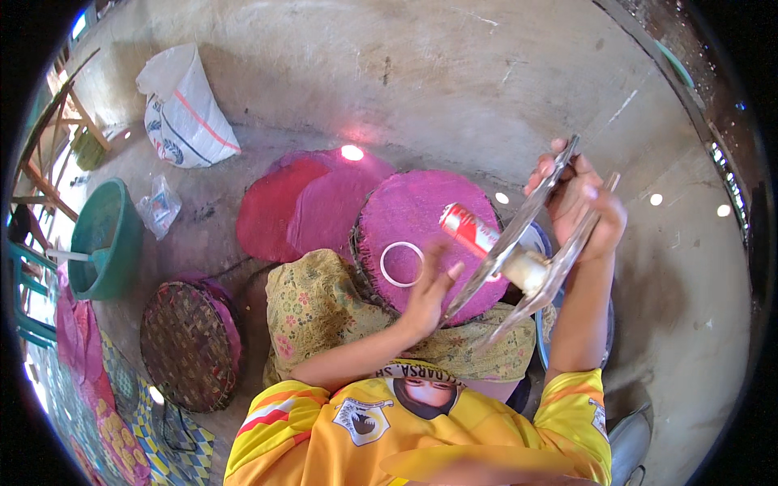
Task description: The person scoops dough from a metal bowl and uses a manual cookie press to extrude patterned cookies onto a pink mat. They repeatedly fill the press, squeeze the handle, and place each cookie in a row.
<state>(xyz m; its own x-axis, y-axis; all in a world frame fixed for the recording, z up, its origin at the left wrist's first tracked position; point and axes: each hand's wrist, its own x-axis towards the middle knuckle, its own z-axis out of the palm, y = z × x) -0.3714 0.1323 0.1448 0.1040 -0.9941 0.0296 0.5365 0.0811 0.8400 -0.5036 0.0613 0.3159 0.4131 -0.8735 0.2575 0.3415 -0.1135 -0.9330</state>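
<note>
My right hand grips the upper ends of two flat, glossy plates that stand apart in a narrow V. A pale, stubby cylinder sits between them. My left hand is near the lower end of the plates, fingers apart and slightly blurred; I see nothing in it. Below both hands is a round drum-like support topped with pink cloth. On that cloth lie a red-and-white can, partly behind the plates, and a thin white ring, beside my left hand.
Pink and red round cloths lie beyond the support. A woven round basket and a green tub stand at left. A white sack leans on the wall. A blue-rimmed basin is partly hidden behind my right arm.
</note>
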